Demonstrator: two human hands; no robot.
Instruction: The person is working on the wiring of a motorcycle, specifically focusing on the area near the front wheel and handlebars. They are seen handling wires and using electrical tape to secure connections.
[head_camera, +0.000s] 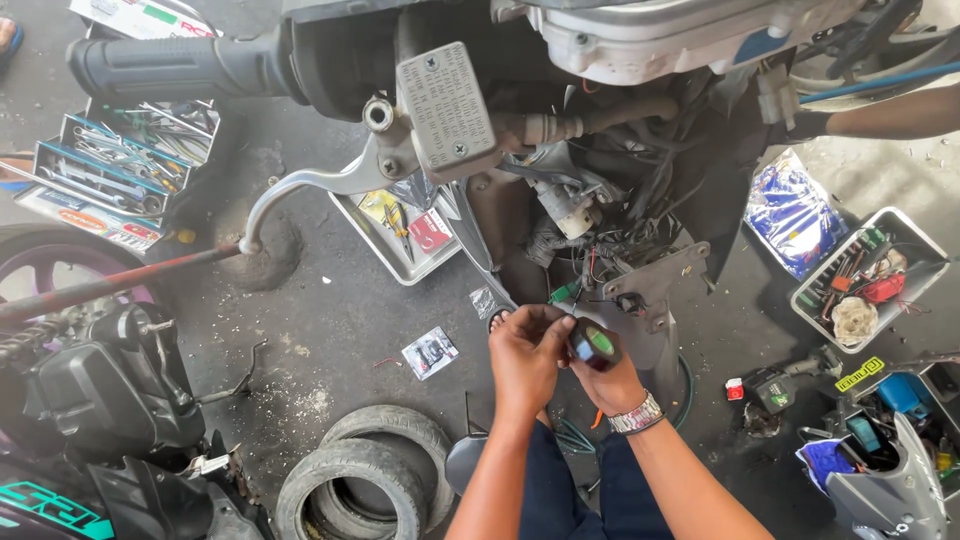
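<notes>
Below the stripped scooter front, at 6 o'clock in the head view, both hands meet over the concrete floor (330, 320). Right hand (610, 385), wristwatch (636, 416) on it, grips a roll of black tape (594, 345) with a green core. Left hand (527, 352) is closed at the roll's edge, fingertips pinched as if picking at the tape end; the end itself is hidden. Roll sits just below the loose wiring (600, 265) and a green connector (562, 293).

Around: brake lever (300, 185) and handlebar grip (160, 68) at 11 o'clock; metal tray (392, 268) with small tools under the lever; open toolbox (120, 165) at 10 o'clock; two tyres (370, 480) at 7 o'clock; parts tray (865, 275) at 3 o'clock. Another person's arm (890, 112) reaches in at 2 o'clock.

Judgement: freeing the end goes best with the roll held steady, a nail lifting one corner, peeling flat so the strip does not fold on itself.
</notes>
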